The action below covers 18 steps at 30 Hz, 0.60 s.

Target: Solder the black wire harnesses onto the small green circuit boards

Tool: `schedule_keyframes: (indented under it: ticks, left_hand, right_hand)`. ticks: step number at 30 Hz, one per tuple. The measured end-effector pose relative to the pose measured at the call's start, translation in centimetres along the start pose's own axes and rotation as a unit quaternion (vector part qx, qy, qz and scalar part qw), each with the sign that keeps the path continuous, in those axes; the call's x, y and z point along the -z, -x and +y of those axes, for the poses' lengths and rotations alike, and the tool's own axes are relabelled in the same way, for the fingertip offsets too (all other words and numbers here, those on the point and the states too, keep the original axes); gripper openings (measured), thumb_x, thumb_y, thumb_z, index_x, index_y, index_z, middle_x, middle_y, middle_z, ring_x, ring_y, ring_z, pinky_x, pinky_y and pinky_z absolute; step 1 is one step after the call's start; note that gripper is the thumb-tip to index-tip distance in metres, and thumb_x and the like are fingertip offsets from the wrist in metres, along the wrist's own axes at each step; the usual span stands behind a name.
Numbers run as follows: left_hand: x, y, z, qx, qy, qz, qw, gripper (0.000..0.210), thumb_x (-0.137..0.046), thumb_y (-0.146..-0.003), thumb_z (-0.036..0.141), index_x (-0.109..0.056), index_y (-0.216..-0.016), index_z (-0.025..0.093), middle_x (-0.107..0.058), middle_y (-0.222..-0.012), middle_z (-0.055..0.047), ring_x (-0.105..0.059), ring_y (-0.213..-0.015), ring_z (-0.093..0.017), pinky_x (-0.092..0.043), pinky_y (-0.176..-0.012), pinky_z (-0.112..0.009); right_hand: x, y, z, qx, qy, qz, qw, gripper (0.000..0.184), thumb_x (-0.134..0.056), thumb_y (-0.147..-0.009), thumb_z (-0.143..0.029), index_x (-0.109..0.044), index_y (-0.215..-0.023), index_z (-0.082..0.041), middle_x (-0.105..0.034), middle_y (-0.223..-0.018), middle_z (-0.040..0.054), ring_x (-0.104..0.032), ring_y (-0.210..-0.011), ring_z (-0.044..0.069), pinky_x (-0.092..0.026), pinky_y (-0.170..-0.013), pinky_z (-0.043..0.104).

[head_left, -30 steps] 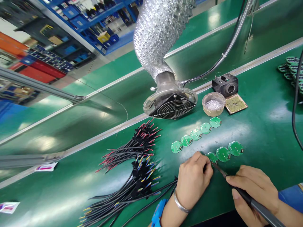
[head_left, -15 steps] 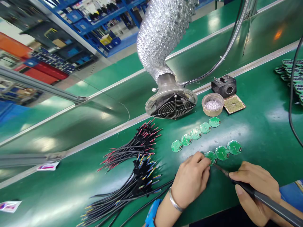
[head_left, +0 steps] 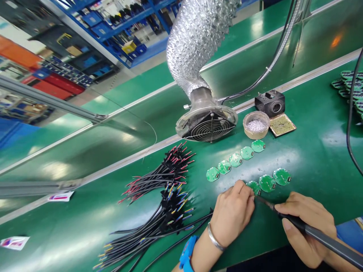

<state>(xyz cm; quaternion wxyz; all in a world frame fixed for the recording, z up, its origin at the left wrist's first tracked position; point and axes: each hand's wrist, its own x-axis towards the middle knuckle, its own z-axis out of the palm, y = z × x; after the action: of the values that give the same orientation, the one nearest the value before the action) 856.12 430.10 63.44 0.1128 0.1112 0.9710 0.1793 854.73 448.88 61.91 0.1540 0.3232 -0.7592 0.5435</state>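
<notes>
My right hand [head_left: 310, 226] is closed round the dark handle of a soldering iron [head_left: 303, 225]. The iron's tip meets the near edge of a round green circuit board [head_left: 254, 187], or lies very close to it. At that board's left edge, my left hand [head_left: 234, 207] is closed with its fingertips pressed together; what they pinch is hidden. A black cable [head_left: 181, 241] runs along the table and disappears behind the left hand. To the right lie two similar boards, one beside the hand's board [head_left: 267, 183] and one farther off [head_left: 281, 176].
Several more boards [head_left: 235, 160] form a row behind. Bundles of black wires with red ends [head_left: 161, 173] and coloured ends [head_left: 159, 226] lie left. A fume extractor [head_left: 208, 124] hangs above; a solder bowl [head_left: 256, 130], sponge tray [head_left: 282, 125] and black holder [head_left: 270, 103] stand behind.
The whole view has shifted slightly. Both hands keep nearly the same places by the board, and the iron's tip stays at its edge.
</notes>
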Motion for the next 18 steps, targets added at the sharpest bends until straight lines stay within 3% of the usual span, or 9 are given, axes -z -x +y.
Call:
schedule_keyframes:
  ticks: [11, 16, 18]
  left_hand:
    - [-0.5, -0.1, 0.7, 0.032, 0.000, 0.042, 0.999, 0.012, -0.046, -0.086, 0.020, -0.056, -0.081, 0.021, -0.057, -0.080, 0.000, -0.056, -0.066, -0.014, -0.041, -0.057, -0.027]
    - [-0.3, -0.2, 0.7, 0.037, -0.005, 0.041, 0.998, 0.011, -0.047, -0.084, 0.020, -0.057, -0.081, 0.022, -0.059, -0.082, 0.000, -0.057, -0.066, -0.014, -0.041, -0.056, -0.027]
    - [-0.3, -0.2, 0.8, 0.044, -0.015, 0.037, 0.998, 0.010, -0.047, -0.083, 0.020, -0.057, -0.081, 0.022, -0.059, -0.083, -0.001, -0.057, -0.067, -0.015, -0.041, -0.056, -0.027]
  right_hand:
    - [-0.2, 0.7, -0.3, 0.043, 0.042, -0.001, 0.998, 0.025, -0.047, -0.072, -0.006, -0.059, -0.093, -0.011, -0.055, -0.065, 0.0039, -0.053, -0.057, 0.014, -0.045, -0.050, 0.028]
    - [0.7, 0.4, -1.0, 0.030, 0.068, 0.040, 0.996, 0.022, -0.047, -0.074, -0.007, -0.060, -0.090, -0.013, -0.057, -0.069, 0.0041, -0.057, -0.062, 0.016, -0.049, -0.059, 0.031]
    - [1.2, 0.7, -0.7, 0.011, 0.063, 0.024, 0.998, 0.023, -0.048, -0.075, -0.008, -0.061, -0.094, -0.014, -0.059, -0.073, 0.0046, -0.059, -0.066, 0.016, -0.050, -0.062, 0.031]
